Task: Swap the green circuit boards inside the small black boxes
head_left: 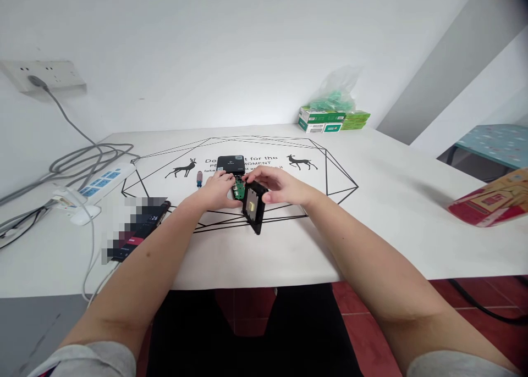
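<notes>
A green circuit board (239,188) lies near the middle of the table, with the fingers of my left hand (218,190) closed on its left side. My right hand (280,186) grips a black casing part (253,205), which is tilted up on edge just right of the board. A pale plate with a small yellowish patch shows inside that casing. Directly behind the board lies a flat black box (231,164) with small labels. The short screwdriver (199,179) with a reddish handle and blue end is left of my left hand.
A phone (142,231) lies by my left forearm. Farther left are a power strip (108,182) and coiled grey cables (94,154). Green-and-white boxes (322,118) with a plastic bag on top stand at the back right. A red-and-tan package (490,201) is at the far right.
</notes>
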Demonstrator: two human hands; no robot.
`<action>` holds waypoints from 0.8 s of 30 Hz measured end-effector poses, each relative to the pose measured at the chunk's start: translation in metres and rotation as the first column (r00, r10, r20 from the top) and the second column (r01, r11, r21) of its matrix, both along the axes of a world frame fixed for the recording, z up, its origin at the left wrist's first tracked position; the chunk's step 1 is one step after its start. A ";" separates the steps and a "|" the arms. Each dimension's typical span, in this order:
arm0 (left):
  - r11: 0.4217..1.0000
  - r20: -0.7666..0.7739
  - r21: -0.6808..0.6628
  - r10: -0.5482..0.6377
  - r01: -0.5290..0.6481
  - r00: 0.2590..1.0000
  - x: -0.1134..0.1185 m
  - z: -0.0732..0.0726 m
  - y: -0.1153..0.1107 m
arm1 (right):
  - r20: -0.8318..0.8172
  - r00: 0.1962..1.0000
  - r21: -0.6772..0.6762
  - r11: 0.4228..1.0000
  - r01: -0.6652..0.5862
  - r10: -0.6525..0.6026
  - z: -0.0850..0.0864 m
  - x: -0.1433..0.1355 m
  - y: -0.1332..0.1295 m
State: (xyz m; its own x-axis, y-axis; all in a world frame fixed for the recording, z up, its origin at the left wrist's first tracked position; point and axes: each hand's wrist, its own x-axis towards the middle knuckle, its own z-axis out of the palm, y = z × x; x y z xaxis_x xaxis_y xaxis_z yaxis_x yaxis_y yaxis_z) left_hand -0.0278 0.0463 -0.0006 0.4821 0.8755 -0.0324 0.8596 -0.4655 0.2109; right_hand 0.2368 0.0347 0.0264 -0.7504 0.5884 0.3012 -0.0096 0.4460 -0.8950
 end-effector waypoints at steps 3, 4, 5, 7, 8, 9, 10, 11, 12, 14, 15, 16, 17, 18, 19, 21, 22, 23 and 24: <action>1.000 0.051 0.001 -0.029 0.029 0.998 -0.004 0.000 0.001 | 0.077 0.997 -0.010 1.000 -0.014 0.014 0.005 0.004 -0.004; 1.000 0.066 -0.009 -0.029 0.030 0.997 -0.006 0.000 0.001 | 0.104 0.995 0.002 1.000 -0.004 0.004 0.006 0.006 -0.005; 0.999 0.077 -0.024 -0.025 0.027 0.997 -0.007 0.001 0.001 | 0.127 0.992 0.018 1.000 0.008 -0.011 0.007 0.007 -0.006; 0.998 0.086 -0.062 -0.008 0.013 0.996 -0.009 0.002 0.000 | 0.182 0.982 0.049 0.998 0.035 -0.043 0.010 0.010 -0.007; 0.997 0.089 -0.078 0.000 0.007 0.996 -0.009 0.002 -0.001 | 0.217 0.974 0.065 0.997 0.046 -0.059 0.011 0.012 -0.007; 0.996 0.094 -0.092 0.006 0.002 0.996 -0.010 0.003 -0.001 | 0.262 0.962 0.082 0.995 0.053 -0.073 0.013 0.014 -0.007; 0.994 0.104 -0.107 0.015 -0.004 0.994 -0.011 0.004 -0.002 | 0.315 0.945 0.103 0.993 0.054 -0.084 0.015 0.016 -0.008; 0.992 0.118 -0.122 0.027 -0.013 0.993 -0.011 0.005 -0.003 | 0.374 0.923 0.127 0.991 0.047 -0.092 0.017 0.018 -0.009; 0.990 0.132 -0.136 0.044 -0.026 0.990 -0.011 0.006 -0.003 | 0.432 0.896 0.152 0.988 0.038 -0.101 0.018 0.019 -0.010; 0.986 0.149 -0.157 0.081 -0.057 0.985 -0.012 0.008 -0.004 | 0.539 0.835 0.191 0.981 0.009 -0.113 0.019 0.020 -0.012; 0.984 0.152 -0.163 0.095 -0.070 0.984 -0.012 0.009 -0.004 | 0.582 0.805 0.203 0.979 -0.008 -0.114 0.018 0.020 -0.013; 0.983 0.153 -0.163 0.106 -0.081 0.983 -0.012 0.010 -0.005 | 0.616 0.780 0.205 0.978 -0.025 -0.109 0.017 0.019 -0.014; 0.983 0.151 -0.160 0.112 -0.087 0.982 -0.012 0.010 -0.005 | 0.644 0.759 0.199 0.979 -0.041 -0.099 0.016 0.018 -0.015; 0.984 0.151 -0.156 0.115 -0.092 0.982 -0.012 0.011 -0.005 | 0.665 0.742 0.189 0.980 -0.056 -0.086 0.014 0.016 -0.016; 0.984 0.154 -0.152 0.115 -0.092 0.981 -0.012 0.012 -0.005 | 0.681 0.728 0.182 0.981 -0.067 -0.077 0.012 0.015 -0.016; 0.985 0.175 -0.152 0.110 -0.083 0.979 -0.013 0.012 -0.005 | 0.701 0.708 0.182 0.981 -0.068 -0.081 0.009 0.013 -0.016; 0.985 0.189 -0.157 0.104 -0.075 0.976 -0.013 0.012 -0.004 | 0.706 0.703 0.185 0.980 -0.067 -0.085 0.008 0.012 -0.016; 0.985 0.204 -0.162 0.099 -0.067 0.974 -0.014 0.011 -0.004 | 0.703 0.705 0.193 0.979 -0.064 -0.093 0.007 0.011 -0.015; 0.984 0.215 -0.167 0.097 -0.061 0.972 -0.014 0.011 -0.004 | 0.693 0.713 0.207 0.977 -0.053 -0.108 0.006 0.010 -0.013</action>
